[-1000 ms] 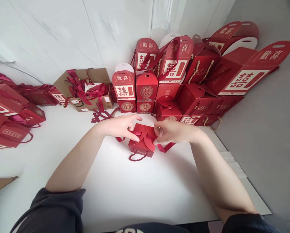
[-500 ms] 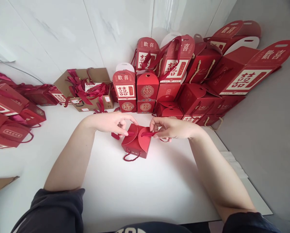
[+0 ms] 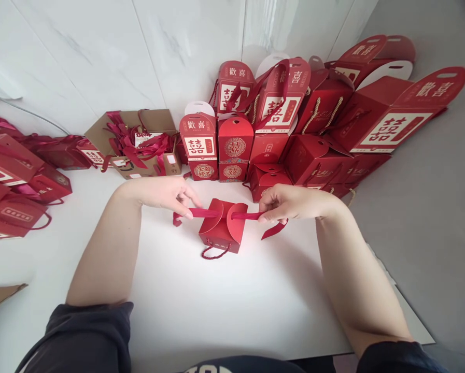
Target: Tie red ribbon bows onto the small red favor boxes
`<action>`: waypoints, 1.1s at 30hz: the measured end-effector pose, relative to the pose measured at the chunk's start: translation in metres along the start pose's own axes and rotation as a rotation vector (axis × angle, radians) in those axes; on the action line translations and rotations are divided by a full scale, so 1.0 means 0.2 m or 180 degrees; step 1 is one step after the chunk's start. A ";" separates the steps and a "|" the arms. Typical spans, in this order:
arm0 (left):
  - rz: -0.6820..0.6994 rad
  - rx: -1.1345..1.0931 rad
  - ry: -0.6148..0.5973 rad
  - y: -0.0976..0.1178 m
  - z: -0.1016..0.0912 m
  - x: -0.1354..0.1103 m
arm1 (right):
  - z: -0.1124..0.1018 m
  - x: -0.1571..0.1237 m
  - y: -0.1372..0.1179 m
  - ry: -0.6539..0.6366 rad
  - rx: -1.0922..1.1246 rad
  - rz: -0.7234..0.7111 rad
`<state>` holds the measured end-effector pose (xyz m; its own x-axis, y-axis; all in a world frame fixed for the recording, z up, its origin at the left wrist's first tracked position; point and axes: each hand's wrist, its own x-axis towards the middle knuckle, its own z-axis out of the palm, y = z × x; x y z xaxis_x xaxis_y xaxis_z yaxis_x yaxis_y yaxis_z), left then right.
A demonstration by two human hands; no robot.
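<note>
A small red gift box (image 3: 223, 230) stands on the white table in front of me, its curved top flaps folded inward and a twisted cord handle (image 3: 213, 257) hanging on the near side. A dark red ribbon (image 3: 244, 216) runs through the slots in the flaps and comes out on both sides. Left of the box, my left hand (image 3: 168, 197) pinches one end of it between thumb and finger. On the right, my right hand (image 3: 286, 203) grips the other end, with a loose tail drooping below the fingers. Both lengths look taut.
Stacked red gift boxes (image 3: 235, 147) line the wall at the back and right. A cardboard carton (image 3: 133, 168) of ribbons stands back left. More red boxes (image 3: 20, 212) are piled at the far left, and a cardboard piece (image 3: 2, 296) lies at the left edge.
Both hands have moved outward, away from the box, drawing out longer lengths of ribbon on each side. The box has shifted slightly to the right.
</note>
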<state>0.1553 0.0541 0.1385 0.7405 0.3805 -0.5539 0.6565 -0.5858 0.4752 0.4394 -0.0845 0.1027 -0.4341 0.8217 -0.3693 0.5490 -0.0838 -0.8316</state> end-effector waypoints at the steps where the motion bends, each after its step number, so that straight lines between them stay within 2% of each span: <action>1: -0.0006 0.0036 0.0012 0.00 -0.01 -0.02 | 0.00 -0.02 -0.01 -0.0039 0.0088 -0.0088; 3: 0.0029 0.0014 0.0013 -0.01 -0.04 -0.07 | -0.01 -0.05 -0.04 -0.0035 0.0247 -0.0240; 5: 0.0092 -0.0165 0.0022 -0.02 -0.06 -0.12 | 0.00 -0.08 -0.07 0.0155 0.0372 -0.0364; 8: 0.0284 -0.0525 0.0251 -0.02 -0.07 -0.15 | 0.01 -0.10 -0.09 0.0681 0.0570 -0.0613; 13: 0.0740 -0.0878 0.0887 -0.01 -0.04 -0.12 | 0.02 -0.11 -0.11 0.1556 0.1100 -0.1042; 15: 0.0825 -0.0966 0.0961 0.00 -0.02 -0.10 | 0.02 -0.10 -0.11 0.1868 0.1277 -0.1236; 18: 0.1004 -0.1299 0.0874 0.04 0.01 -0.09 | 0.02 -0.09 -0.10 0.2323 0.1461 -0.1439; 23: 0.2145 -0.1809 0.0585 0.10 0.04 -0.08 | 0.02 -0.06 -0.09 0.2694 0.1822 -0.1857; 26: 0.2455 -0.1689 0.0689 0.11 0.05 -0.09 | 0.01 -0.05 -0.09 0.2912 0.2027 -0.2127; 30: 0.2608 -0.1537 0.1091 0.13 0.07 -0.11 | 0.00 -0.08 -0.11 0.3173 0.2097 -0.2386; 33: 0.2445 -0.2124 0.1766 0.18 0.12 -0.11 | 0.01 -0.10 -0.12 0.3288 0.1867 -0.2321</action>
<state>0.1601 0.0071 0.1517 0.8298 0.4467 0.3345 -0.1706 -0.3676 0.9142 0.4340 -0.0997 0.1299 0.3693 0.7997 0.4734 -0.0578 0.5282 -0.8471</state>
